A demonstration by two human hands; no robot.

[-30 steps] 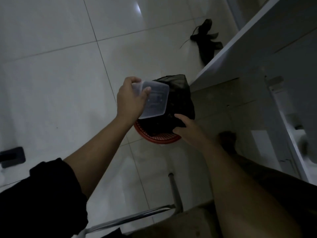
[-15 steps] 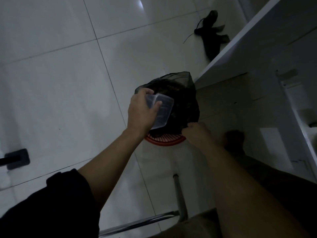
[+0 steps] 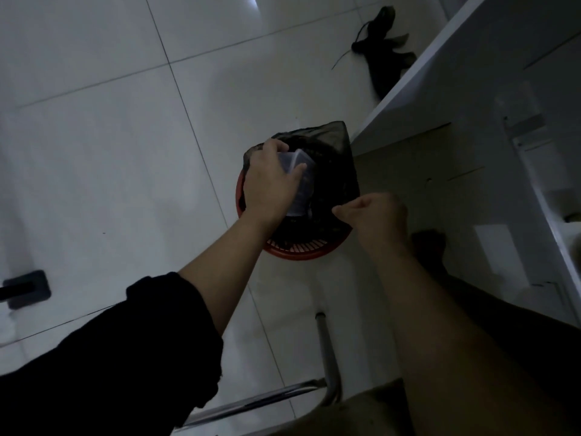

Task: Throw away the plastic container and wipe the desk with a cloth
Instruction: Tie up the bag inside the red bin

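My left hand [image 3: 270, 180] grips a clear plastic container [image 3: 302, 187] by its rim and holds it tilted down inside the mouth of a black bin bag [image 3: 333, 171]. The bag lines a red slotted waste basket [image 3: 301, 251] standing on the white tiled floor. My right hand [image 3: 375, 217] pinches the bag's near right edge and holds it open. No cloth is in view.
A white desk panel [image 3: 440, 73] rises at the right of the basket, with drawer fronts further right. A dark crumpled item [image 3: 383, 55] lies on the floor behind it. A chrome chair leg [image 3: 327, 350] stands near me, and a black block [image 3: 30, 289] sits at far left.
My left hand has lowered the container from above the basket into the bag's mouth. My right hand went from resting on the bag to pinching its edge and pulling it outward.
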